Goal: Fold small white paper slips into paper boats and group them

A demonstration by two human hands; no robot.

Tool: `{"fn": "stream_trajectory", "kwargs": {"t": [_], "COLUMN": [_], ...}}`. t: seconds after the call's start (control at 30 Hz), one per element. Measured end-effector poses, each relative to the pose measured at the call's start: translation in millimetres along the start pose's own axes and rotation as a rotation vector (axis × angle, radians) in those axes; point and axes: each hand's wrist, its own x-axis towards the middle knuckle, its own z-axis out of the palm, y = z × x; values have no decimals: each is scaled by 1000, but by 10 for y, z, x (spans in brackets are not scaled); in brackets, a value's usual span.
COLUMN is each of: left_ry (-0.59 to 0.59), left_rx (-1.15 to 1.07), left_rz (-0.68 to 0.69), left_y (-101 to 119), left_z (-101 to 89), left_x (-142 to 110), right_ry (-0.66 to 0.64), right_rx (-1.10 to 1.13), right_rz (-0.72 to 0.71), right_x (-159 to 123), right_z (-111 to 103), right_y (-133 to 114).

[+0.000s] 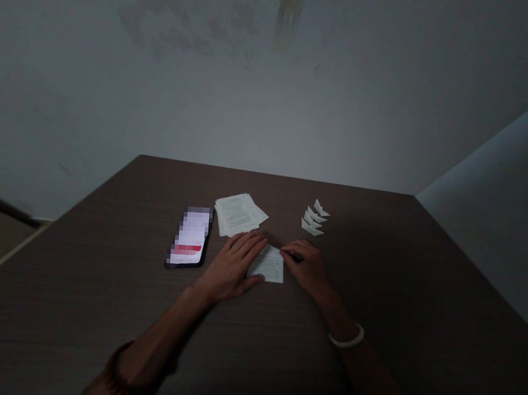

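Observation:
A small sheet of printed paper [272, 266] lies on the table in front of me. My left hand [235, 264] rests flat across its left part, fingers stretched out and covering that side. At the sheet's upper right corner, my right hand [307, 265] is closed in a pinch, thumb and forefinger on the paper's edge. Beyond my right hand stand several small folded paper boats [312, 226] in a close row. Past my left fingertips is a loose stack of printed sheets [238, 214].
A phone [190, 237] with a lit, blurred screen lies left of my left hand. The dark wooden table [110, 224] meets a grey wall [260, 114] along its far edge. Another pale surface [494, 152] slants up beyond the right edge.

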Motion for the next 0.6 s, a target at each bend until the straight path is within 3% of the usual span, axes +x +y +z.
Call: {"fn": "stream_trajectory", "kwargs": {"t": [0.6], "left_ry": [30], "left_rx": [-39], "left_rz": [135], "left_y": [-14], "left_z": [61], "left_x": [-45], "right_ry": [-45], "right_rx": [59], "right_rz": [-46], "right_x": [-15], "right_z": [-28], "right_y": [35]}}
